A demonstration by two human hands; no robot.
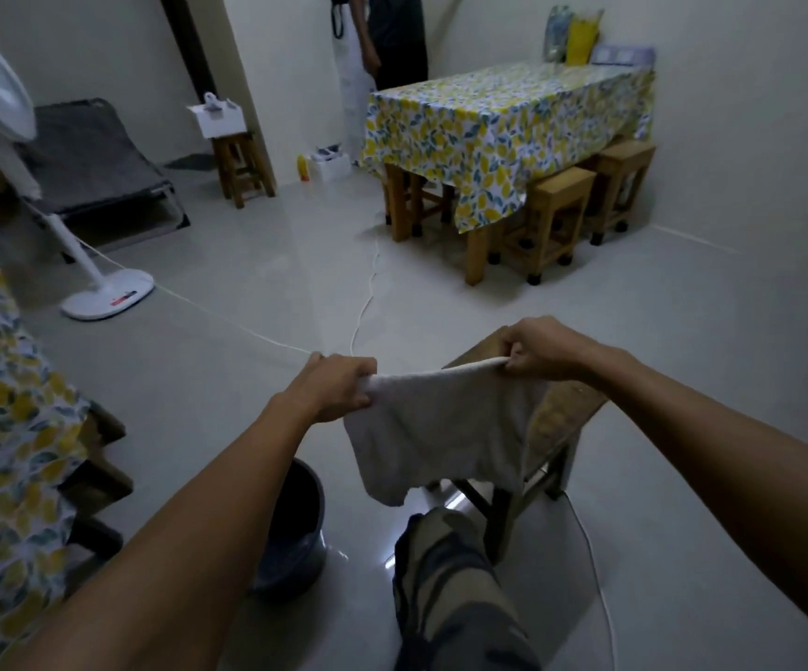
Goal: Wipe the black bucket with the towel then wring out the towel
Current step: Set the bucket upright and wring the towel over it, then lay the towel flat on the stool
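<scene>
A pale grey towel (440,428) hangs spread between my two hands, its top edge stretched and its lower part drooping. My left hand (339,387) is closed on the towel's left top corner. My right hand (542,351) pinches the right top corner. The black bucket (295,525) stands on the floor below my left forearm, which hides part of it; some water shows inside.
A wooden stool (566,414) stands just behind the towel. My leg (450,588) is below it. White cables (363,302) cross the floor. A fan's base (106,297) is left; a cloth-covered table (498,123) with stools is far right. A person (392,36) stands at the back.
</scene>
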